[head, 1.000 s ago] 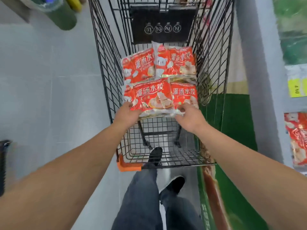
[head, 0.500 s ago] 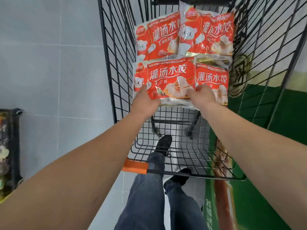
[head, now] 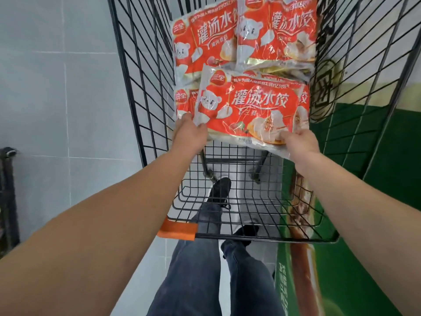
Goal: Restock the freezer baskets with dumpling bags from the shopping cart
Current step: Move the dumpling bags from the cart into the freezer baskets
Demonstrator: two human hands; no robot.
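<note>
Several red dumpling bags lie in the black wire shopping cart (head: 139, 92). The nearest bag (head: 252, 110) is tilted up off the pile, held at its two near corners. My left hand (head: 189, 133) pinches its lower left corner and my right hand (head: 300, 142) grips its lower right edge. Two more bags lie behind it, one at the left (head: 202, 39) and one at the right (head: 278, 33). Other bags under the lifted one are mostly hidden, with one edge showing at the left (head: 182, 101).
The cart's near floor (head: 239, 201) is bare wire, with my legs and dark shoes seen through it. An orange corner guard (head: 177, 230) marks the cart's near left corner. A green cabinet side (head: 376, 156) stands to the right; a dark rack (head: 6, 197) sits at the far left.
The view has closed in on the cart. The front bag has lifted off the pile and shifted toward me, gripped in both hands.
</note>
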